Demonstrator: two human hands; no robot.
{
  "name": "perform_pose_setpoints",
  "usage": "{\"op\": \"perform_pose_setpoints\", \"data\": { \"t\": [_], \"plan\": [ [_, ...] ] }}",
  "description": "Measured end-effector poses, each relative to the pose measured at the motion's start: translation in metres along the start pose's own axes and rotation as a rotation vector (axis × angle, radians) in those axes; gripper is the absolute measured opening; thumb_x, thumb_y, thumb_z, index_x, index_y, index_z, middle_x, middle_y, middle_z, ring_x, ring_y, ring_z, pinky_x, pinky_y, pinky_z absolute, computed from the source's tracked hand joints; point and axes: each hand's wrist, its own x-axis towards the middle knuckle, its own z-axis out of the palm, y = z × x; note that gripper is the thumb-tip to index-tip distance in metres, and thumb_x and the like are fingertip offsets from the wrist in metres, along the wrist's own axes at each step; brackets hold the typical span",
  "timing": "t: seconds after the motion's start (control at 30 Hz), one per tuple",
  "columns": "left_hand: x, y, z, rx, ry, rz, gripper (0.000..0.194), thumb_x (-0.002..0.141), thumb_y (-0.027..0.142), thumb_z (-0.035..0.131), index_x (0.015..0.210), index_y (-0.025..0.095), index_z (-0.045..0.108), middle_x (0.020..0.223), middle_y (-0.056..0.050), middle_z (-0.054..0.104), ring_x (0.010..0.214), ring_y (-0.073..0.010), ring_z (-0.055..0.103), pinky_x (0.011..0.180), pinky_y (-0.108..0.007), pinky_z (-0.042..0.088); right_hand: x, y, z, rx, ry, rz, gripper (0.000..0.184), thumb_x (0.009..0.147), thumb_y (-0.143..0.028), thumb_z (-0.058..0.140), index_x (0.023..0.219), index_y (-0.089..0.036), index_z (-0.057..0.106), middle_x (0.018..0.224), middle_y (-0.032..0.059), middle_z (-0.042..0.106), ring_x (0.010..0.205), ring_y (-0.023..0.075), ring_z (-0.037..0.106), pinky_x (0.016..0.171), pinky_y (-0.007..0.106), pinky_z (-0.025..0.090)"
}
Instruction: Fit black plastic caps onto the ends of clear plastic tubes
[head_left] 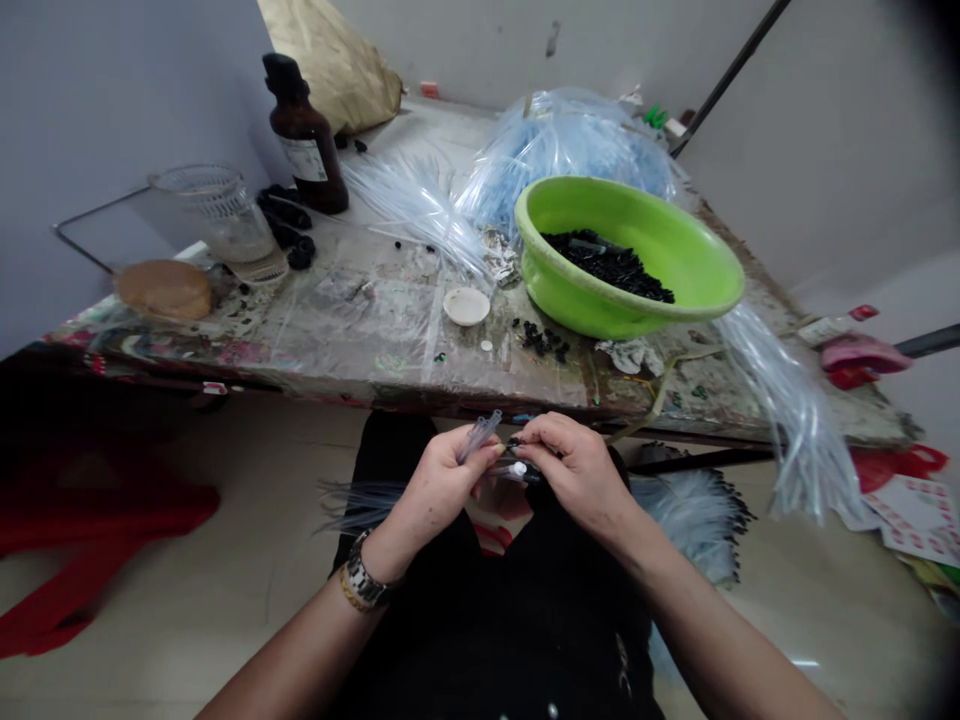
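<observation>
My left hand, with a watch on its wrist, is closed around a small bunch of clear plastic tubes. Their open ends stick up past the thumb, and the long ends trail out to the left over my lap. My right hand pinches a small black fitting right by the left fingertips. Just below it, a white-and-black tip shows on one tube. Whether the fitting is seated on a tube is hidden by my fingers.
On the worn table, a green basin holds black fittings; loose ones lie before it. Behind are tube bundles. A white dish, brown bottle and glass pitcher stand left. Capped tubes lie lower right.
</observation>
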Motion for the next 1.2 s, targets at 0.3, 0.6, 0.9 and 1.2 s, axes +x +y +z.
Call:
{"op": "perform_pose_setpoints", "data": {
  "t": [0.3,0.6,0.9,1.2],
  "plan": [
    [-0.003,0.014,-0.006,-0.093,0.022,0.035,0.017,0.085,0.029,0.06,0.079,0.013,0.06,0.061,0.001,0.058,0.047,-0.0076,0.048,0.048,-0.02,0.039,0.008,0.005,-0.007,0.453,0.041,0.214,0.024,0.09,-0.031,0.051,0.108,-0.021,0.064,0.101,0.0052,0.07,0.091,0.0186,0.063,0.082,0.031,0.047],
    [-0.001,0.014,-0.008,0.017,0.078,0.094,0.018,0.084,0.032,0.062,0.083,0.014,0.063,0.063,0.002,0.056,0.054,-0.0101,0.049,0.053,-0.022,0.041,-0.006,-0.008,0.009,0.676,-0.014,0.368,0.065,0.063,-0.023,0.077,0.123,-0.024,0.052,0.105,0.0035,0.061,0.081,0.016,0.058,0.076,0.03,0.049],
    [-0.004,0.025,0.004,-0.081,0.017,0.0,0.022,0.08,0.035,0.067,0.078,0.014,0.061,0.061,0.004,0.053,0.049,-0.0079,0.047,0.05,-0.02,0.039,0.006,-0.025,0.009,0.764,0.094,0.394,0.025,0.067,-0.027,0.073,0.087,-0.021,0.058,0.078,-0.0029,0.06,0.069,0.0119,0.055,0.064,0.024,0.045],
    [0.003,0.024,0.0,-0.277,-0.18,-0.057,0.02,0.082,0.033,0.068,0.087,0.018,0.056,0.075,0.001,0.063,0.056,-0.0105,0.06,0.06,-0.024,0.044,-0.001,-0.012,0.003,0.737,0.15,0.409,0.02,0.072,-0.032,0.072,0.08,-0.019,0.06,0.065,-0.0041,0.055,0.058,0.01,0.048,0.056,0.023,0.039]
  ]
}}
